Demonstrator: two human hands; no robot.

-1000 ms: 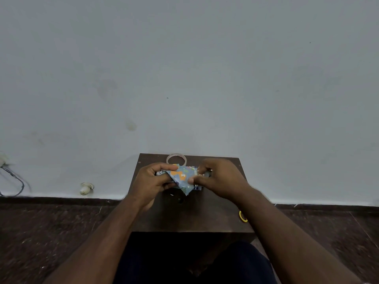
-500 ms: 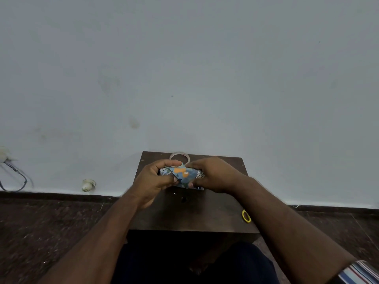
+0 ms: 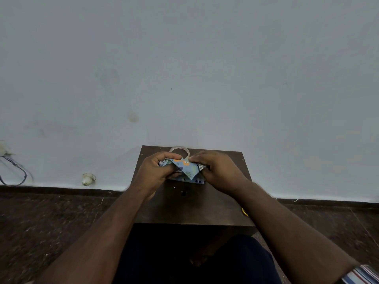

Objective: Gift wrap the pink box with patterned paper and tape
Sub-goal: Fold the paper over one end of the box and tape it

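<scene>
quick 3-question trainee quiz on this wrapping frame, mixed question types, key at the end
1. True or false: the tape roll lies on the table beyond the hands, toward the wall.
2. Which hand grips the wrapped box? A) only the left hand B) only the right hand C) both
3. Fill in: the folded paper flap facing the camera comes to a ____ that aims toward the person.

Key
1. True. Part of the roll is hidden behind the fingers.
2. C. One hand holds each end of the box.
3. Point. The flap is a triangle with its tip at the near side.
</scene>
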